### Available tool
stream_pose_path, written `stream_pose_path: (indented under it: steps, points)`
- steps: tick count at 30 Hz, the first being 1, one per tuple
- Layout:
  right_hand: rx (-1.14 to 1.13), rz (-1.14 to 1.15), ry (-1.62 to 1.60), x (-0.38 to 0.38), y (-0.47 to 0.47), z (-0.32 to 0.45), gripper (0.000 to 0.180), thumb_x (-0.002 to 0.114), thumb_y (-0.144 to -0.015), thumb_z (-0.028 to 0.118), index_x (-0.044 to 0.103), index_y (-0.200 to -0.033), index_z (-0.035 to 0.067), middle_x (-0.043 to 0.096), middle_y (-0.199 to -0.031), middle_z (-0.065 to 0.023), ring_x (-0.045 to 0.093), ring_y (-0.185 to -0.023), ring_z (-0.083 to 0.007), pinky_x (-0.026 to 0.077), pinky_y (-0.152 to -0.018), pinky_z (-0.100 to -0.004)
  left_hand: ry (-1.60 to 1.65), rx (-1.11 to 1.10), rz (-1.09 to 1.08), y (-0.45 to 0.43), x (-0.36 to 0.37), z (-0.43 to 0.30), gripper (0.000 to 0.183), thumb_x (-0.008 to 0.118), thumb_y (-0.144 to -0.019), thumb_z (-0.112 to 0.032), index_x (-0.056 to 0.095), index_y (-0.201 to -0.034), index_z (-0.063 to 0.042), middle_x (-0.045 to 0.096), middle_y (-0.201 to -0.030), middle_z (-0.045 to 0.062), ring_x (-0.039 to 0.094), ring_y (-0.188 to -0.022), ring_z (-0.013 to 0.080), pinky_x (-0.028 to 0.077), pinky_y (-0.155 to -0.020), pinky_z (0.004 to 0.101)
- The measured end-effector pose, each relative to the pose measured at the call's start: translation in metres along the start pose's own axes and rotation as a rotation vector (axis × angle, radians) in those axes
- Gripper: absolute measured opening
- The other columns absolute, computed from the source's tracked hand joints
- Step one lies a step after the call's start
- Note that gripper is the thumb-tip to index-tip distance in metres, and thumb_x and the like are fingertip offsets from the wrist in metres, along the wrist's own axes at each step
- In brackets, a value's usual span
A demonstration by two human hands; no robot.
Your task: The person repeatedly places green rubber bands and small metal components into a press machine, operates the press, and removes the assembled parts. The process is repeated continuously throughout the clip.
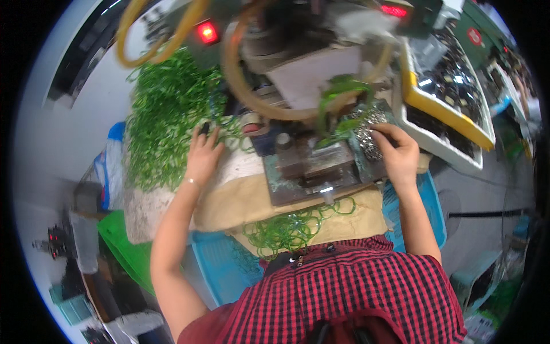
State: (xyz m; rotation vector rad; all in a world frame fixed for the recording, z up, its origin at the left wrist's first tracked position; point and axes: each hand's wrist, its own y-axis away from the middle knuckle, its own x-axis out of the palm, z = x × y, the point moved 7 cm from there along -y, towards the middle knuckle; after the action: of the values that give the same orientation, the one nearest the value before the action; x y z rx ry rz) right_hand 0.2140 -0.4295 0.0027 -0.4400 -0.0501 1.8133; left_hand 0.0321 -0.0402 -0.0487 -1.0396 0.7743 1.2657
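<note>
My left hand (204,152) lies palm down with fingers apart, at the edge of a large heap of green plastic bands (165,124). One finger wears a black cover. On the right, my right hand (397,148) has its thumb and index finger at a pile of small shiny metal parts (370,139); whether a part is pinched between them is too blurred to tell. Between my hands stands a metal fixture block (316,161) on the machine's base plate (296,198). Above its right side are blurred green bands (343,96). More green rings (292,230) lie on brown paper at my lap.
A yellowish hose (275,112) loops in front of the machine. Foam boxes (447,124) with dark parts stand at right. A blue plastic basket (215,262) is below the table edge. Red lights (207,32) glow at the back. A green sheet or bag (124,247) hangs at left.
</note>
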Motion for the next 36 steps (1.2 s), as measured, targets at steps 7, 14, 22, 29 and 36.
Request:
stream_pose_path:
  steps: [7, 14, 22, 29, 36]
  points:
    - [-0.239, 0.067, -0.097, 0.051, 0.007, 0.078, 0.013, 0.062, -0.085, 0.001, 0.062, -0.098, 0.001, 0.07, -0.091, -0.012, 0.068, -0.09, -0.0236, 0.051, -0.082, -0.0316, 0.797, -0.908, -0.553, 0.042, -0.032, 0.015, 0.02, 0.048, -0.101, -0.017, 0.05, -0.115, -0.004, 0.061, -0.115, 0.016, 0.06, -0.095, 0.0294, 0.051, -0.089, 0.0474]
    - [0.043, 0.303, -0.495, 0.081, 0.021, 0.074, 0.034, 0.056, -0.091, -0.001, 0.049, -0.124, -0.003, 0.064, -0.114, -0.0145, 0.063, -0.104, -0.0178, 0.049, -0.09, -0.0304, 1.908, -0.758, -0.889, 0.033, -0.104, -0.039, 0.015, 0.057, -0.097, -0.011, 0.046, -0.106, -0.007, 0.058, -0.101, 0.01, 0.06, -0.084, 0.0207, 0.058, -0.07, 0.0408]
    - [0.14, 0.383, -0.65, 0.086, 0.02, 0.078, 0.048, 0.056, -0.092, -0.001, 0.038, -0.137, -0.004, 0.057, -0.12, -0.0114, 0.058, -0.107, -0.0143, 0.044, -0.093, -0.0271, 1.436, -0.085, -1.127, -0.027, -0.235, -0.07, 0.011, 0.054, -0.096, -0.003, 0.048, -0.105, -0.004, 0.056, -0.1, 0.009, 0.059, -0.09, 0.0219, 0.059, -0.061, 0.0363]
    - [0.072, 0.383, -0.491, 0.075, 0.023, 0.101, 0.057, 0.047, -0.085, -0.005, 0.035, -0.141, -0.004, 0.06, -0.119, -0.0222, 0.059, -0.113, -0.0254, 0.044, -0.098, -0.0325, 1.531, -0.155, -1.144, -0.016, -0.23, -0.074, 0.029, 0.053, -0.094, 0.002, 0.051, -0.123, -0.006, 0.059, -0.107, 0.01, 0.06, -0.091, 0.0221, 0.059, -0.072, 0.036]
    - [-0.257, 0.163, 0.572, -0.014, 0.021, 0.05, 0.04, 0.066, -0.079, 0.012, 0.06, -0.118, 0.001, 0.061, -0.114, -0.018, 0.057, -0.108, -0.0353, 0.046, -0.094, -0.0443, 1.541, -0.245, -0.791, -0.005, -0.241, -0.117, 0.034, 0.062, -0.085, 0.012, 0.05, -0.115, -0.002, 0.063, -0.098, 0.011, 0.067, -0.09, 0.0216, 0.056, -0.083, 0.0338]
